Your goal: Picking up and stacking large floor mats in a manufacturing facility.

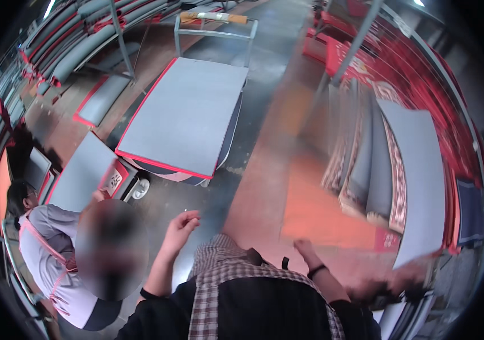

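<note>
My left hand [181,232] is held out in front of my body, its fingers loosely bent and a little apart, with nothing visible in it. Low on the other side hangs my right hand [308,253], seen mostly from the back, so its fingers are largely hidden. Neither hand touches anything. Ahead of me, a stack of flat grey mats with red edges [182,119] lies on a cart with a metal push handle [216,34]. To my right, several grey-backed mats with patterned edges [415,164] hang or stand in a row.
A co-worker in a pink-trimmed apron [55,249] is close on my left, beside a grey mat with a red printed face [83,173]. Rolled mats [77,42] fill racks at the far left. An orange mat [321,209] lies on the floor, and red mats [423,85] line the right.
</note>
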{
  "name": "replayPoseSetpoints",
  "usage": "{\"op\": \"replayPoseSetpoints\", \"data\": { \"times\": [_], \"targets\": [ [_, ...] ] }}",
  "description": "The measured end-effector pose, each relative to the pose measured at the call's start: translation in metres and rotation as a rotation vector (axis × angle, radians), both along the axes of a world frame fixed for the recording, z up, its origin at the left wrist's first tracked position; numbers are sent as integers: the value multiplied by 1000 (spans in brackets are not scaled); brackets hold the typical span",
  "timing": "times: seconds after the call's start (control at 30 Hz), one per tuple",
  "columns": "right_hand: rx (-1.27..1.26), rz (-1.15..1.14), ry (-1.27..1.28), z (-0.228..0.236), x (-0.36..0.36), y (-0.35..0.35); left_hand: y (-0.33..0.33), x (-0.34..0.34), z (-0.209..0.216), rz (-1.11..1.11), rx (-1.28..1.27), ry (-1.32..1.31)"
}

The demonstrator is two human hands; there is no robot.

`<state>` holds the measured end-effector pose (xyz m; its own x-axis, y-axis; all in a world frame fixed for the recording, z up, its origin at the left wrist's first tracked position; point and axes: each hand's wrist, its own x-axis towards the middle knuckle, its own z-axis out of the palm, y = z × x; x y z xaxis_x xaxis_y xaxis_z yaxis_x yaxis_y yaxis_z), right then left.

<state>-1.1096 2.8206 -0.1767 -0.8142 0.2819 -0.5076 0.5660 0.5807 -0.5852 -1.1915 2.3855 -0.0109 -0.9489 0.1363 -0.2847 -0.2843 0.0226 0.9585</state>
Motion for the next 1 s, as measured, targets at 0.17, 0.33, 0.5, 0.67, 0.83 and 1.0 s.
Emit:
{"op": "replayPoseSetpoints", "data": {
  "times": [0.17,0.33,0.5,0.67,0.83,1.0],
  "targets": [
    [25,287,204,19,-302,37,15,-105,-23,224,-82,-80],
    [-593,65,251,62,-469,-14,37,-243,-53,361,-188,-157],
    [-651,-74,-14,47,-596,9,76,-393,2,322,-38,-15],
    [-561,-192,-126,-7,-755,29,76,-469,-18,384,-177,-14],
    [-527,-106,-311,-79,-925,9,87,-509,-56,760,-336,-220],
    [-550,-152,-530,-151,-1055,-33,146,-562,-96,913,-284,-579]
  ]
}}
